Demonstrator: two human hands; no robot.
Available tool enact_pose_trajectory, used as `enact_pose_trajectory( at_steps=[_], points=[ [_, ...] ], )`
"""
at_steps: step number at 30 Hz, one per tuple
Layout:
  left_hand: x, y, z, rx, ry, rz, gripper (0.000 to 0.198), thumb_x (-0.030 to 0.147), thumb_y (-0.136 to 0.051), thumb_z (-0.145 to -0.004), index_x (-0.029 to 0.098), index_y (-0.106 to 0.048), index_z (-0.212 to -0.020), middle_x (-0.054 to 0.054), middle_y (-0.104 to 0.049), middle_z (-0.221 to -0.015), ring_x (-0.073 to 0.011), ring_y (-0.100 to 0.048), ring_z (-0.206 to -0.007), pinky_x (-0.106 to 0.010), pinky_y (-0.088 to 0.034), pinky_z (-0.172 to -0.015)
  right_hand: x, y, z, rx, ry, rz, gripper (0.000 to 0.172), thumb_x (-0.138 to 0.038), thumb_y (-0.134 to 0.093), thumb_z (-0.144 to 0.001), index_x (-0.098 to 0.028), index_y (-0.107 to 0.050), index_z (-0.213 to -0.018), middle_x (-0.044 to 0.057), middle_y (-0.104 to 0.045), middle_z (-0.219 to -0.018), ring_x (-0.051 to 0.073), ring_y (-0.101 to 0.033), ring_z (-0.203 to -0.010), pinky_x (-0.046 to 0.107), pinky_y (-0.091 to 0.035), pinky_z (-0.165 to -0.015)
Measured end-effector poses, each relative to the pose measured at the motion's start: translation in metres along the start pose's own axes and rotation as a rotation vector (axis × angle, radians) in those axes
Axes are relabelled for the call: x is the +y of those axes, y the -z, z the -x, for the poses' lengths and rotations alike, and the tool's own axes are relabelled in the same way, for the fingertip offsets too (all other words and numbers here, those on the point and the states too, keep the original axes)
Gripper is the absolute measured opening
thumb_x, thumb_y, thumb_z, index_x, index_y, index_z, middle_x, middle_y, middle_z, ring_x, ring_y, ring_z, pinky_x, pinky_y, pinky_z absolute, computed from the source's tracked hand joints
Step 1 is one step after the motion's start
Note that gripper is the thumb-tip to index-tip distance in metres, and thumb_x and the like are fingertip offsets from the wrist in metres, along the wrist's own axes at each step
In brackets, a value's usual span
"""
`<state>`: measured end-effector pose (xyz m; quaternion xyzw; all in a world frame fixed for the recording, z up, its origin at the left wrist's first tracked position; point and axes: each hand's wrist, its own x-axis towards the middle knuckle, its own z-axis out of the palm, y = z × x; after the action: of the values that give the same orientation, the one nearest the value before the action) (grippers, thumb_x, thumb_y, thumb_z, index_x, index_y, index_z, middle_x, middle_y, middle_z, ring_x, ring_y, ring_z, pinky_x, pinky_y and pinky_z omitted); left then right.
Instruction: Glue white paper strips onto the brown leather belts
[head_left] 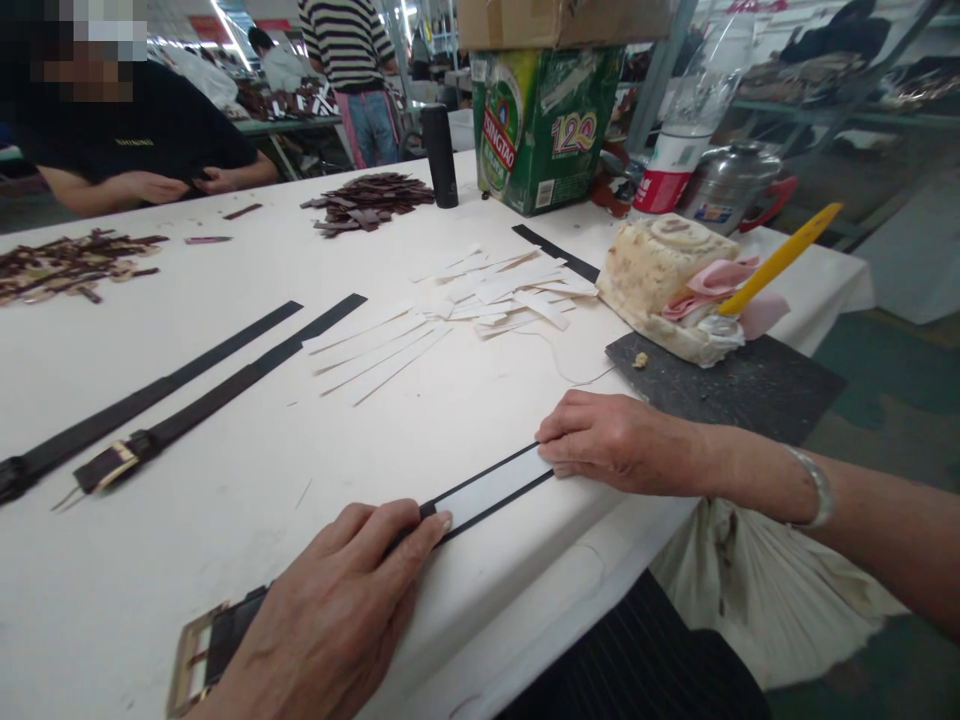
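A dark belt strap with a gold-coloured buckle lies slantwise along the near side of the table. On its upper face sits a white strip, with dark borders showing on both sides. My left hand is closed round the strap near the buckle end, its thumb on the strip's left end. Farther right, my right hand pinches the strap and the strip's other end, fingertips together. Part of the strap is hidden under both hands.
White strips lie scattered mid-table beyond two belts at left. Right of centre stand a glue-smeared block with a yellow stick, a dark board, a green box and a black tumbler. A co-worker sits opposite.
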<state>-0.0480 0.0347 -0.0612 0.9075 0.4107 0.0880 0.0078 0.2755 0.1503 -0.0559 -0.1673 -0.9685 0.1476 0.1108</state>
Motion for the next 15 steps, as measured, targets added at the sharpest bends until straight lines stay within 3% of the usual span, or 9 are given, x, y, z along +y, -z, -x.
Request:
enact_pose_trajectory(
  at_steps=[9, 12, 15],
  points=[
    [0.001, -0.002, 0.006, -0.014, 0.001, -0.011, 0.046, 0.010, -0.050, -0.089, 0.021, -0.057, -0.133, -0.009, -0.062, -0.114, -0.0229, -0.054, -0.090, -0.035, -0.054, -0.076, 0.011, 0.009, 0.035, 0.070, -0.086, 0.073, 0.016, -0.016, -0.054, -0.098, -0.014, -0.070, -0.098, 0.012, -0.064, -0.107, 0.021, -0.057, -0.101, 0.037, -0.048, -0.088],
    [0.002, -0.004, 0.005, 0.000, 0.017, -0.001, 0.044, 0.010, -0.050, -0.090, 0.020, -0.057, -0.133, -0.010, -0.061, -0.115, -0.0235, -0.053, -0.093, -0.037, -0.055, -0.078, -0.006, 0.003, 0.034, 0.174, -0.162, 0.209, 0.016, -0.013, -0.053, -0.097, -0.013, -0.069, -0.093, 0.016, -0.063, -0.112, 0.026, -0.056, -0.108, 0.043, -0.048, -0.094],
    [0.004, -0.003, 0.001, -0.003, 0.032, 0.032, 0.040, 0.012, -0.047, -0.094, 0.021, -0.056, -0.132, -0.010, -0.060, -0.115, -0.0230, -0.053, -0.092, -0.038, -0.054, -0.078, -0.042, -0.024, 0.002, 0.305, -0.116, 0.218, 0.016, -0.015, -0.051, -0.098, -0.011, -0.067, -0.099, 0.017, -0.063, -0.114, 0.026, -0.056, -0.108, 0.045, -0.049, -0.096]
  ],
)
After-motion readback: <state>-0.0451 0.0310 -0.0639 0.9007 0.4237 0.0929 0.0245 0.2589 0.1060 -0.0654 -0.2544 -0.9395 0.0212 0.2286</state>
